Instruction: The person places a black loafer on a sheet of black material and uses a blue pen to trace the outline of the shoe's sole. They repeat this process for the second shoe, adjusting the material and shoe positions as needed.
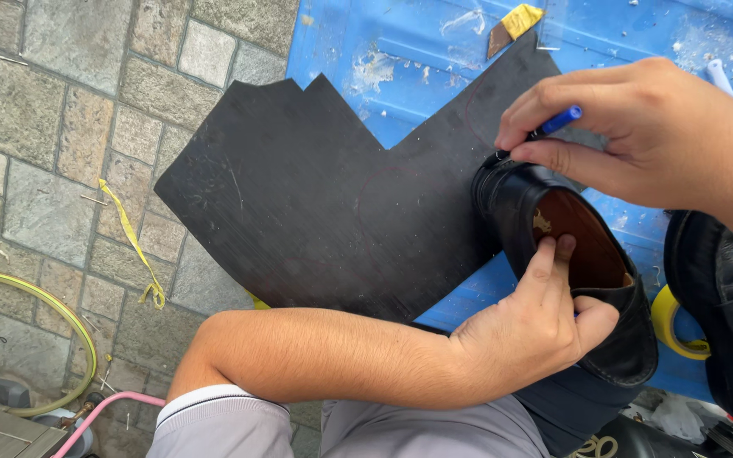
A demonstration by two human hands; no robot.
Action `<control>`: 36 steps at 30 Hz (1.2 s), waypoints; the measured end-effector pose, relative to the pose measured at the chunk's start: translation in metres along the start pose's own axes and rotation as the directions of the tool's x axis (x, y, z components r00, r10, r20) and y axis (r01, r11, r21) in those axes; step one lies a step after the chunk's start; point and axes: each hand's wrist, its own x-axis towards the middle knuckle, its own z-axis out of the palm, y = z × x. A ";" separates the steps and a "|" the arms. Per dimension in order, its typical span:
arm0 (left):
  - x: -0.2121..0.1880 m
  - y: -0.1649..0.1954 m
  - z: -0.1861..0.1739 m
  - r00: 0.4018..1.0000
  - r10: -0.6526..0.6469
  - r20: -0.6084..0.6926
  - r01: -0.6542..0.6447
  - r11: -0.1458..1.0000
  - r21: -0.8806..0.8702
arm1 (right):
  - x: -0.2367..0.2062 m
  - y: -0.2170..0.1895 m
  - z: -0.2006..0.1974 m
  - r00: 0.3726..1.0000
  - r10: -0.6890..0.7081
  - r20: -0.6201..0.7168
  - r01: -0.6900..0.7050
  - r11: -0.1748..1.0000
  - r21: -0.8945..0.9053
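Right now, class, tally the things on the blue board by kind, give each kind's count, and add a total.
Black rubber sheet: 1
Black shoes: 2
Blue pen: 1
Yellow tape roll: 1
Total: 5
The left hand steadies the nearer shoe; the right hand holds the pen.

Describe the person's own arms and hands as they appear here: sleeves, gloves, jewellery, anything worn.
Both hands are bare: no gloves, rings, watch or bracelet visible on the left hand or right hand. The left arm is uncovered up to a short grey sleeve edged with white and dark trim. The right forearm is bare where visible.
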 end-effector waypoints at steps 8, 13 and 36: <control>0.000 -0.001 -0.008 0.999 -0.010 0.033 0.011 0.999 -0.030 | -0.017 0.005 -0.004 0.995 -0.068 -0.071 0.073 0.994 0.083; 0.003 -0.005 -0.015 0.996 0.004 0.084 -0.001 0.999 -0.033 | -0.027 0.012 -0.003 0.990 -0.086 -0.115 0.100 0.988 0.117; 0.004 -0.013 -0.014 0.990 0.045 0.132 -0.034 0.996 -0.086 | -0.086 0.021 0.010 0.980 -0.137 -0.146 0.146 0.988 0.054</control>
